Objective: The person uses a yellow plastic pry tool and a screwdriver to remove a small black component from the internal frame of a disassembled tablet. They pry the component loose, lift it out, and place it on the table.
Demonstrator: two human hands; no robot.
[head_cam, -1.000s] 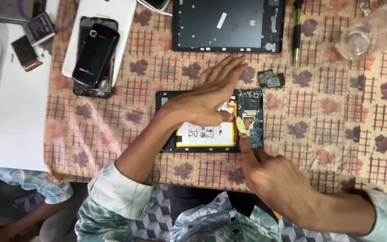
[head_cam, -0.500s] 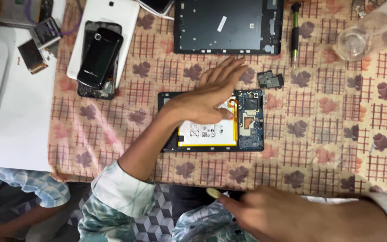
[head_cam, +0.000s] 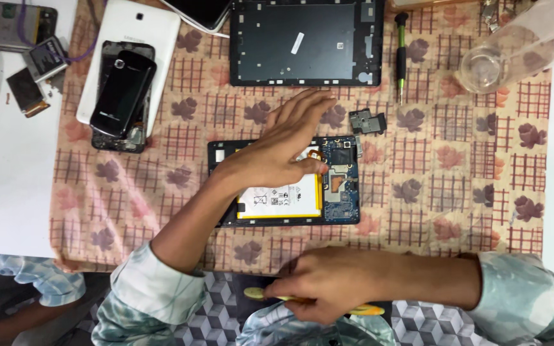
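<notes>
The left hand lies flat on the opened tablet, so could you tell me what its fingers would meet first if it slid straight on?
Likely the black back cover lying beyond the left hand; only bare tablecloth lies between.

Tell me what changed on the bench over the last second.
The right hand pulled back from the circuit board of the opened tablet to the near table edge, by the lap, where it now grips a yellow tool. The left hand stayed pressed flat on the tablet over its battery. The back cover, screwdriver and phones did not move.
</notes>
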